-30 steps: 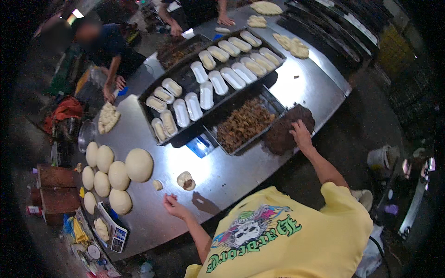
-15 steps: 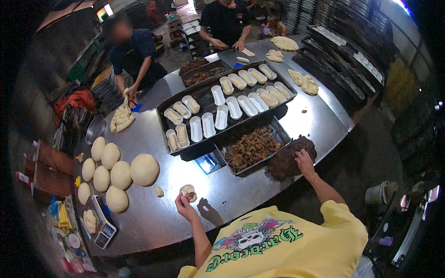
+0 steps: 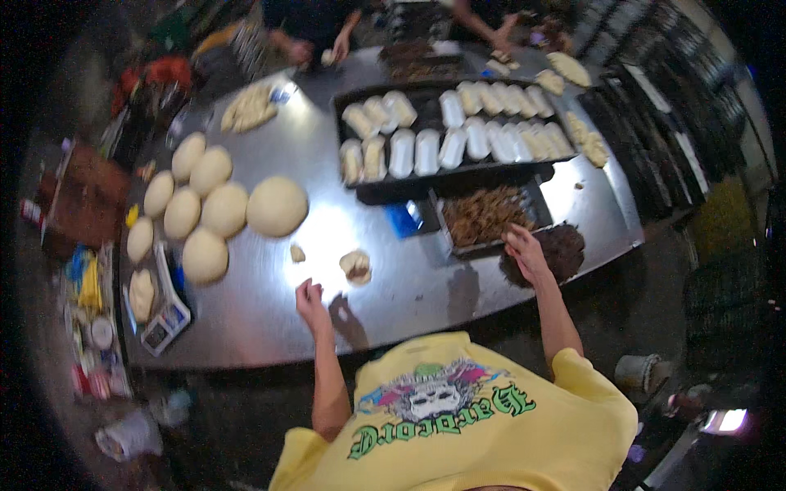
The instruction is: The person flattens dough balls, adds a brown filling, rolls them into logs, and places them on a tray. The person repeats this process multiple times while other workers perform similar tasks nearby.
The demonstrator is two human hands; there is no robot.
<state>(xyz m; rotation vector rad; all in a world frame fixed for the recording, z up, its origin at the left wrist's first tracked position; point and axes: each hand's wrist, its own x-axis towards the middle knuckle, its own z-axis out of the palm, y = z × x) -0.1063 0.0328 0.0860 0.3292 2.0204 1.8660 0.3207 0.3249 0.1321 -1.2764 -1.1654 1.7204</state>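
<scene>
Below and left of a flattened piece of dough (image 3: 355, 266), my left hand (image 3: 309, 298) hovers with its fingers drawn together. Nothing shows in them. The dough has a brown patch of filling on it and lies on the steel table, apart from the hand. My right hand (image 3: 524, 247) is at the near right corner of a metal tray of brown shredded filling (image 3: 485, 214), beside a dark brown mound of paste (image 3: 558, 255). Its fingers are curled together, and blur hides what they may hold. A small dough scrap (image 3: 297, 253) sits left of the flattened piece.
Several dough balls (image 3: 223, 209) cover the table's left side, near a digital scale (image 3: 166, 321) with dough on it. A large dark tray (image 3: 458, 173) holds white paper cups, some with dough. A blue object (image 3: 403, 219) lies beside the filling tray. Co-workers' hands (image 3: 342, 47) are across the table.
My left hand has let go of the flattened dough and moved away from it. My right hand has shifted off the dark paste to the filling tray's corner. The head view has swung.
</scene>
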